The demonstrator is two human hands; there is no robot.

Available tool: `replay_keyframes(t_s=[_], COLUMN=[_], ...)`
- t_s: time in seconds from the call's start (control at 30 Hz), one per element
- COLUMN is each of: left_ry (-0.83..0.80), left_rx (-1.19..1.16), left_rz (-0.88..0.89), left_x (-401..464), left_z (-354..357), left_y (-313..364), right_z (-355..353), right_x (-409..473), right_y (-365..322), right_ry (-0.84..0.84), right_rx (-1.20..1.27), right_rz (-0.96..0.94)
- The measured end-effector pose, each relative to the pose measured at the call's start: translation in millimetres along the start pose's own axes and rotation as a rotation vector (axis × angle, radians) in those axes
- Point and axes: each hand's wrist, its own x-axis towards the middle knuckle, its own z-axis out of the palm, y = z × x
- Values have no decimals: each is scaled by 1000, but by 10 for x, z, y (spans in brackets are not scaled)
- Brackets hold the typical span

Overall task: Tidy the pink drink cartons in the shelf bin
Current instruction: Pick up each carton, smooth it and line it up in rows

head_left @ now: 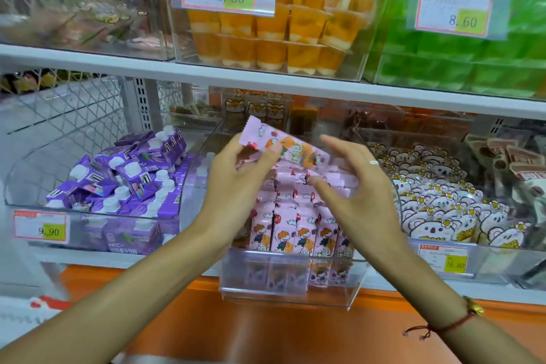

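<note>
Left hand (236, 177) pinches one pink drink carton (283, 148) near its upper-left end, lifted clear above the clear shelf bin (283, 284). The carton's long axis runs diagonally, high at left and dropping toward lower right, almost flat rather than upright. Right hand (351, 186) is released, fingers spread and relaxed, holding nothing; it sits just beside the carton's lower right end and is the nearer hand to that end, fingertips over the back rows.

The rest of the pink cartons (298, 230) stand upright in the bin, front faces out, packed in rows directly below both hands.

My read: the held carton needs turning from diagonal to upright to match the rows, then dropping straight down. The right hand looks placed to steady the free end or open a gap. Whether there's a free slot behind is hidden by the hands.
</note>
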Motion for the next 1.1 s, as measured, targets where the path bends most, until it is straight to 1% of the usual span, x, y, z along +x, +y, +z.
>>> replay_keyframes(t_s=[0.07,0.1,0.2,0.27,0.37,0.47,0.6,0.67,0.77,0.83,0.93,0.97,1.03,1.1], left_ry=[77,77,-36,-120,-212,-323,-542,-634,-728,-708,-557,-537,-556,-616], left_rx=[85,139,260,345,459,553,684,752,931,1029,1005,1011,1107,1230], left_rz=[83,98,64,50,45,68,124,122,93,99,118,134,184,206], left_x=[129,200,385,486,597,666,801,903,1006,1006,934,906,868,871], left_z=[-36,-48,-36,-14,-16,-54,-102,-87,-8,76,185,209,228,215], left_y=[-27,-44,-117,-174,-213,-177,-23,47,37,-56,-249,-309,-421,-483], right_z=[29,52,147,207,248,200,154,150,142,117,14,-29,-105,-144], right_x=[3,-1,-21,-21,-40,-74,-112,-126,-128,-126,-158,-178,-222,-258], right_y=[44,65,105,121,142,166,153,139,108,84,51,40,26,23], right_ry=[-40,-101,-370,-462,-544,-535,-516,-522,-513,-490,-484,-486,-497,-536], right_rx=[-94,-163,-452,-551,-599,-575,-559,-564,-537,-500,-448,-437,-441,-486], right_rz=[81,82,-18,-34,-6,-10,-44,-55,-50,-48,-42,-41,-46,-64])
